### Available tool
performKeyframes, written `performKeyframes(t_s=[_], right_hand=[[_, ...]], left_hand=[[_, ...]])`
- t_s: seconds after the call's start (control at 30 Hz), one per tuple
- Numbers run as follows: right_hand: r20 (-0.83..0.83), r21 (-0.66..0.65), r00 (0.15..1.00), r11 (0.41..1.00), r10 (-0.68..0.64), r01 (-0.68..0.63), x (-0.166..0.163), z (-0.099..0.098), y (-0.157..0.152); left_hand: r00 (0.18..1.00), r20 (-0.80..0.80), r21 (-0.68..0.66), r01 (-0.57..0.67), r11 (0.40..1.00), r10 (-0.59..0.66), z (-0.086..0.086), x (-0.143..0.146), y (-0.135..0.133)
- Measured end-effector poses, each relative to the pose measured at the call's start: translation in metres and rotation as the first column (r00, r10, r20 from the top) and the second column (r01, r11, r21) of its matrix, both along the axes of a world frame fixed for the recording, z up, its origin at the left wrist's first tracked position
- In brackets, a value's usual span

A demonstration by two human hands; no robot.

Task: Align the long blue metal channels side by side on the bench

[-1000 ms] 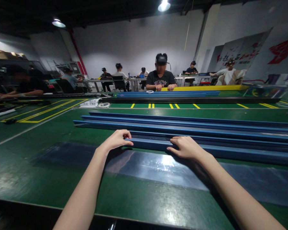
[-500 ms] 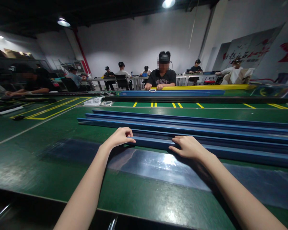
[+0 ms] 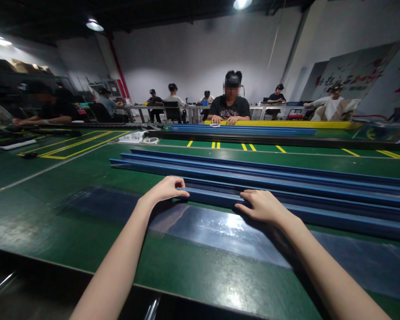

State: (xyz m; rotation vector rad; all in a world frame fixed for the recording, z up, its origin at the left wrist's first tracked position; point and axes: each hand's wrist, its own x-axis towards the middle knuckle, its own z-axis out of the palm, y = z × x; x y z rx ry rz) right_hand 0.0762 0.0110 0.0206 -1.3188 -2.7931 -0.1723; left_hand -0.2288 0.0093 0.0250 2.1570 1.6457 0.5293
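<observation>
My left hand (image 3: pixel 168 189) is closed around the left end of a long blue channel profile (image 3: pixel 213 198), thumb on its near side and fingers curled over the top. Farther right, my right hand (image 3: pixel 262 204) grips the same profile, its thumb against the near wall and its fingers over the rim. The profile runs off toward the right edge of the view. A clear plastic film strip (image 3: pixel 203 222) lies flat on the green table in front of it, partly under my forearms. Just behind are more blue profiles (image 3: pixel 160 166), side by side.
Across the green table (image 3: pixel 70 178) lie a long black bar (image 3: pixel 246 139), blue strips (image 3: pixel 240 129) and a yellow bar (image 3: pixel 296 125). A co-worker (image 3: pixel 231 106) sits opposite, hands on the yellow bar. A roll of clear material (image 3: pixel 150 140) rests near the black bar's left end.
The view has shifted slightly, so the background sits a little farther right. Both my hands keep their grip on the blue profile, with hardly any movement.
</observation>
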Motion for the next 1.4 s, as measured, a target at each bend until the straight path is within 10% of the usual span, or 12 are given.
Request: performKeyframes(t_s=[1.4], right_hand=[[-0.116,-0.054,0.992,0.998,0.039,-0.046,-0.017,0.009,-0.003]], left_hand=[[0.967,-0.253,0.066,0.029,0.997,-0.012,-0.004,-0.007,-0.011]])
